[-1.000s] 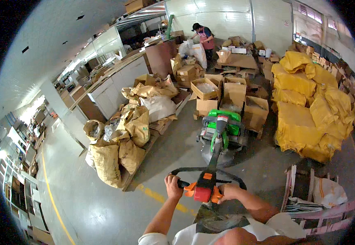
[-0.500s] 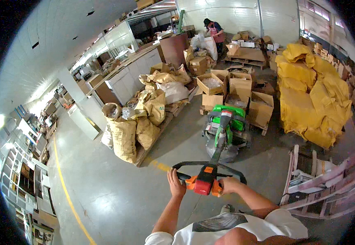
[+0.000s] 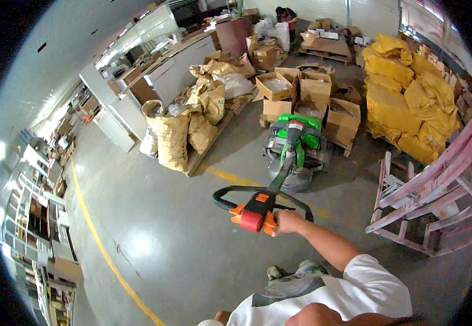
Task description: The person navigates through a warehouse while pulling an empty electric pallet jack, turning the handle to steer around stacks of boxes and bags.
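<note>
My right hand (image 3: 289, 222) is closed round the right grip of the control handle (image 3: 261, 205), a black loop with a red end and orange levers. The handle belongs to a green and black electric pallet truck (image 3: 300, 132), which stands ahead of me with its tiller tilted toward me. My left hand (image 3: 223, 316) is off the handle, low beside my body at the lower edge. Only a small part of it shows, and its fingers cannot be made out.
Stuffed sacks (image 3: 173, 142) sit on a pallet ahead left. Open cardboard boxes (image 3: 343, 123) stand behind the truck. Yellow-wrapped goods (image 3: 391, 106) are at the right, near a white and pink frame rack (image 3: 401, 233). A person (image 3: 286, 23) stands at the back.
My left hand has let go of the handle and dropped to my side. My right hand keeps its hold. The handle appears higher and slightly further left, and the view has shifted.
</note>
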`<state>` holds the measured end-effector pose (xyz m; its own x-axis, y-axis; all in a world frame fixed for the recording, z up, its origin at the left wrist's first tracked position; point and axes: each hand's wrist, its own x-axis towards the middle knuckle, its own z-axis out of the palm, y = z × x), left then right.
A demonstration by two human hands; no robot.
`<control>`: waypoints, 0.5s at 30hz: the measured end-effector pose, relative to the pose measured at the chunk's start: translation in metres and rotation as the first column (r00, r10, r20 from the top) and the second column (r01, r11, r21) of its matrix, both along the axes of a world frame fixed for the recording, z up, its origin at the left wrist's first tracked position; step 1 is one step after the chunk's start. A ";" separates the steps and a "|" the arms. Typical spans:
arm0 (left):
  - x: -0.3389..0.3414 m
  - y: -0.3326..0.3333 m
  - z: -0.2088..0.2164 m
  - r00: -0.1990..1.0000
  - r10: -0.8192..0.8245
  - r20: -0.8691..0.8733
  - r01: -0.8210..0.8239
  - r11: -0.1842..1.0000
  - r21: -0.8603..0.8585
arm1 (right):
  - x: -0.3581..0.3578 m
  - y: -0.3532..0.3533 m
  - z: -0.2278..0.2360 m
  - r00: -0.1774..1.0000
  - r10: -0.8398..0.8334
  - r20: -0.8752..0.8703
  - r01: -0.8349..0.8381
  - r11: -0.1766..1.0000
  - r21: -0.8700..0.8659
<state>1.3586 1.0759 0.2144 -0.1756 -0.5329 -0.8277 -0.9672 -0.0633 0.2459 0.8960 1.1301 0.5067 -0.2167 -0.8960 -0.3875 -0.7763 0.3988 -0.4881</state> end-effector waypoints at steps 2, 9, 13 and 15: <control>0.051 0.051 0.009 0.977 0.211 -0.016 -0.211 0.977 0.005 | 0.035 -0.001 0.005 0.997 0.066 0.029 -0.065 0.998 -0.024; 0.160 0.309 0.060 0.849 0.529 -0.013 -0.526 0.846 0.085 | 0.131 0.038 -0.022 0.974 0.066 0.215 0.002 0.953 -0.303; 0.208 0.455 0.054 0.932 0.310 0.188 -0.345 0.918 0.195 | 0.189 0.090 -0.003 0.979 0.067 0.191 -0.026 0.977 -0.212; 0.267 0.499 0.079 0.953 0.225 0.204 -0.242 0.968 0.062 | 0.240 0.096 -0.007 0.976 0.124 0.181 -0.081 0.969 -0.232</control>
